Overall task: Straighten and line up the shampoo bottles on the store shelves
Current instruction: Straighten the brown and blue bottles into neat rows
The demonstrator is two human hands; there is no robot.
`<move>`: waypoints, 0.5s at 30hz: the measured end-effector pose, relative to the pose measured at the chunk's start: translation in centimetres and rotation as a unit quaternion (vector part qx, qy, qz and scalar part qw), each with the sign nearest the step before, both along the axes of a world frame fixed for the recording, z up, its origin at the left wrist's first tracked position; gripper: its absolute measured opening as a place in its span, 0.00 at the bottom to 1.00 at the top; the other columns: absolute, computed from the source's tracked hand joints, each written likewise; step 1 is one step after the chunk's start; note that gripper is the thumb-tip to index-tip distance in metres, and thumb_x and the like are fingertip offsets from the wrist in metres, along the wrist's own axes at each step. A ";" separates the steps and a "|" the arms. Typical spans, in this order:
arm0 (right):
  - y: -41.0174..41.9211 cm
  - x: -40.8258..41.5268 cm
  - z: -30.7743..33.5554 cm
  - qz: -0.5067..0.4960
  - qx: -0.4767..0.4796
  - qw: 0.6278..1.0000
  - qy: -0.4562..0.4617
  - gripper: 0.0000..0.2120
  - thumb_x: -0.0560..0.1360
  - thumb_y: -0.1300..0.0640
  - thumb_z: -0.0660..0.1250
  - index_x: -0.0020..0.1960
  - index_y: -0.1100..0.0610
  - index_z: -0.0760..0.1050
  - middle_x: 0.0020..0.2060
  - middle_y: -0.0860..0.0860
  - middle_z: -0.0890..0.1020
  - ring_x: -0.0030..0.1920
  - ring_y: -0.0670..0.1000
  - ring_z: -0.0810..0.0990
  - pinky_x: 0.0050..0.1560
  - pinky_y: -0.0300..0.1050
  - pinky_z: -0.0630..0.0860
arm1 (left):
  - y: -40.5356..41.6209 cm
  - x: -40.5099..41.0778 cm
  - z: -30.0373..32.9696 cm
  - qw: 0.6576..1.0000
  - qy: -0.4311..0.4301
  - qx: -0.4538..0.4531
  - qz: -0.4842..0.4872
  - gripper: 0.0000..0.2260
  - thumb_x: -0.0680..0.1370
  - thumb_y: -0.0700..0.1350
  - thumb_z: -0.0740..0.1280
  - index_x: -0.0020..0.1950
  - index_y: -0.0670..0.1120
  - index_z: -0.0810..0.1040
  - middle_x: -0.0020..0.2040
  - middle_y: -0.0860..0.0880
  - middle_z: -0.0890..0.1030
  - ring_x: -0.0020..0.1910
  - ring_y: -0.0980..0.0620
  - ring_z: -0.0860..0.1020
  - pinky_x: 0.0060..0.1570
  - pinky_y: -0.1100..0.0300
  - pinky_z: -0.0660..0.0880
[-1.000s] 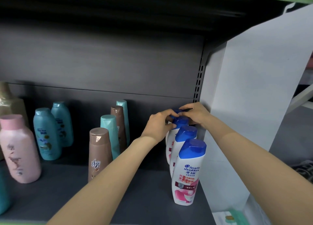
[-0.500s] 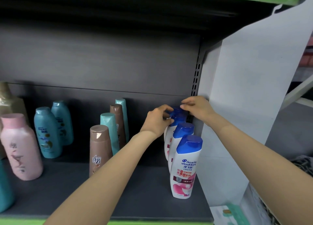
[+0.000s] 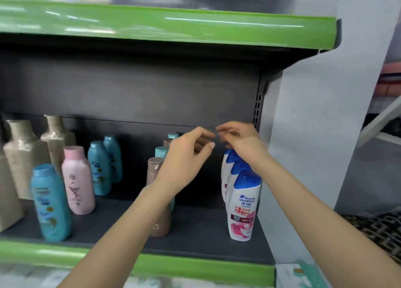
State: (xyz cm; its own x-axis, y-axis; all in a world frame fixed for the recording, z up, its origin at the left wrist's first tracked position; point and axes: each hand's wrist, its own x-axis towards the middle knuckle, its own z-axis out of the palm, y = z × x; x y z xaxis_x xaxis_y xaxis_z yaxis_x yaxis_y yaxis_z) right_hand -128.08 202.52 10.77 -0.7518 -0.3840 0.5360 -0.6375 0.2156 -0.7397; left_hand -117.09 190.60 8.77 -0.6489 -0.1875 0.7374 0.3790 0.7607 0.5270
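- Hands have come off the blue caps since half a second ago: then both sat on the rearmost bottle's cap, now they hang in the air above the row, clear of it.
- Left hand (image 3: 186,157) is raised over the middle of the shelf (image 3: 195,233), fingers loosely curled, thumb and forefinger near each other, holding nothing.
- Right hand (image 3: 240,142) hovers just above the rear of the white bottles (image 3: 242,209), fingers loosely bent and blurred, gripping nothing that shows; the fingertips of the two hands nearly meet.
- White bottles with blue caps stand at the right end of the shelf, just beside the white side panel (image 3: 303,157). They stand upright, long axis vertical, caps up, in a single file running front to back; the front label faces the camera.
- That file looks the same as before, upright and close-packed; the camera's view now sits farther back and higher, so the green edge (image 3: 173,25) of the shelf above shows.
- Brown bottles (image 3: 156,196) and teal tubes stand behind the left forearm, partly hidden.
- Further left stand a pink bottle (image 3: 78,179), teal bottles (image 3: 51,203) and beige bottles (image 3: 23,157), all upright, well apart from the white file.
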 end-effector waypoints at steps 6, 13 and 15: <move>-4.4 4.7 -2.4 0.058 0.019 0.998 -0.034 0.10 0.74 0.62 0.66 0.55 0.54 0.79 0.46 0.52 0.83 0.48 0.50 0.82 0.57 0.51 0.77 | -4.9 4.7 -1.4 0.995 0.030 0.029 0.088 0.06 0.75 0.41 0.66 0.52 0.48 0.78 0.47 0.52 0.80 0.45 0.59 0.77 0.49 0.67 0.73; -7.7 8.1 -5.5 0.092 0.054 0.988 -0.115 0.22 0.74 0.55 0.70 0.66 0.53 0.71 0.55 0.48 0.78 0.55 0.47 0.78 0.54 0.43 0.75 | -11.1 4.7 -3.2 0.994 -0.079 -0.018 0.078 0.16 0.78 0.35 0.58 0.65 0.44 0.74 0.61 0.45 0.76 0.60 0.51 0.74 0.58 0.67 0.65; -8.2 8.5 -6.0 0.101 0.052 0.986 -0.125 0.22 0.73 0.55 0.71 0.65 0.52 0.71 0.54 0.47 0.78 0.55 0.45 0.77 0.56 0.44 0.76 | -12.7 4.3 -2.8 0.991 -0.110 -0.051 0.053 0.21 0.77 0.31 0.55 0.68 0.43 0.71 0.65 0.44 0.74 0.65 0.49 0.71 0.62 0.69 0.61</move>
State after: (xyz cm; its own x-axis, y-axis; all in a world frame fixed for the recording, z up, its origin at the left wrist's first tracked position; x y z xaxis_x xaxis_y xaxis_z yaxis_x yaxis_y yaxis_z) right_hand -119.54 194.27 4.78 -0.7585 -0.5821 0.2929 -0.4753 0.1868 -0.8598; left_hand -112.78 177.90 5.99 -0.7768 -0.1959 0.5985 0.1776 0.8437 0.5066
